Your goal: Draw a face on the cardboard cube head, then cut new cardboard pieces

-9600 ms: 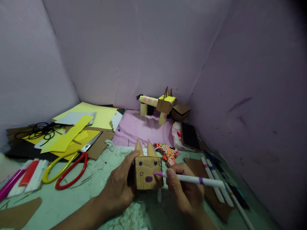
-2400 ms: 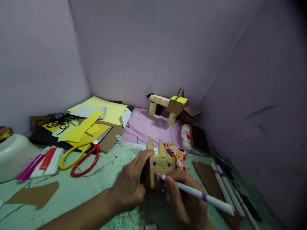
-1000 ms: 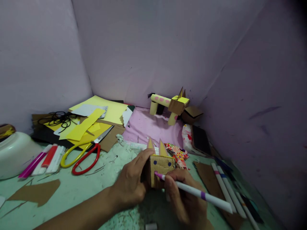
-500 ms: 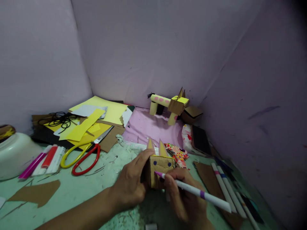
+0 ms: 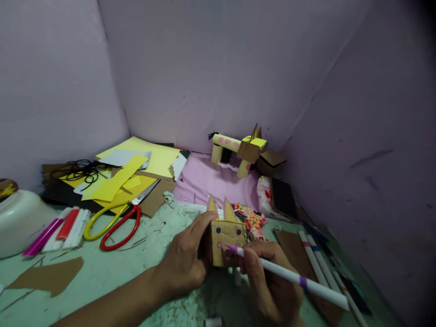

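A small cardboard box head point(image 5: 225, 241) with two pointed yellow ears and dots drawn on its face stands on the green table. My left hand point(image 5: 184, 261) grips its left side, fingers wrapped round it. My right hand point(image 5: 272, 284) is closed on a white marker point(image 5: 289, 278) with a purple band. The marker's pink tip touches the box's face low on the right side.
Red and yellow scissors point(image 5: 114, 220) lie to the left beside yellow paper sheets point(image 5: 136, 163), black cord point(image 5: 80, 169) and markers point(image 5: 54, 231). A white bowl point(image 5: 17, 222) sits far left. A finished cardboard animal point(image 5: 238, 151) stands at the back. More markers point(image 5: 320, 263) lie right.
My right hand has drawn back slightly to the right, so more of the box's face with its pink dots shows. The marker tip now sits further right on the face.
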The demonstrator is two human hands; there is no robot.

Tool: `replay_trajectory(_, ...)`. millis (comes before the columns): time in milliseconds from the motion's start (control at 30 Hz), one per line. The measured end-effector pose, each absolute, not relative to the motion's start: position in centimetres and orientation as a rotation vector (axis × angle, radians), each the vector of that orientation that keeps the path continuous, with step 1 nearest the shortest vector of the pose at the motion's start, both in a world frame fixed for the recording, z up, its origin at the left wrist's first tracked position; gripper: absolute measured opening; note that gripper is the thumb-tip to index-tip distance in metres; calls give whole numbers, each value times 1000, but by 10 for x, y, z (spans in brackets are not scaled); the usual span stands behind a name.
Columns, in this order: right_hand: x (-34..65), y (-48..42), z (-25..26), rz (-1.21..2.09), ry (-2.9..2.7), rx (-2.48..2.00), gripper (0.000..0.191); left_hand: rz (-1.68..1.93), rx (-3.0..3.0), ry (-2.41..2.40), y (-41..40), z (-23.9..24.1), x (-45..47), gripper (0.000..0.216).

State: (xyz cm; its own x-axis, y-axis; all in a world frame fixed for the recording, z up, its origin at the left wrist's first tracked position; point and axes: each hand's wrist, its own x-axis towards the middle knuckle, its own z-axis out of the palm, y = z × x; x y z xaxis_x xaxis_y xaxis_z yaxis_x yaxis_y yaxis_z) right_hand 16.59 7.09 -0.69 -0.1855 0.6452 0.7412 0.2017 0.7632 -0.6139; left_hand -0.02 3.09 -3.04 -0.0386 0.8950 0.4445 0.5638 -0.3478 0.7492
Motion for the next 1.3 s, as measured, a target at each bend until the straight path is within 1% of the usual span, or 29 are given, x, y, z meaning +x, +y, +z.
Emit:
replay_trajectory(267,163,70,-3,371,-1835,-674,20,1370,1922,1513,30,-30,0,72)
replay_trajectory(400,163,69,2,426,-1796,-641,14,1360,1904,1531,30,-29,0,74)
replay_trajectory(567,163,70,0,391,-1823,-654,17,1372,1933,1524,30,-30,1,70)
replay_trajectory(767,165,69,-5,352,-1836,-672,19,1372,1940,1508,30,-30,0,74)
replay_trajectory(1000,163,68,-1,435,-1805,-629,17,1366,1935,1510,30,-29,0,74)
replay_trajectory(1167,163,68,0,365,-1787,-636,13,1365,1933,1515,31,-30,1,77)
replay_trajectory(1300,164,69,2,348,-1831,-611,13,1370,1950,1511,30,-30,0,76)
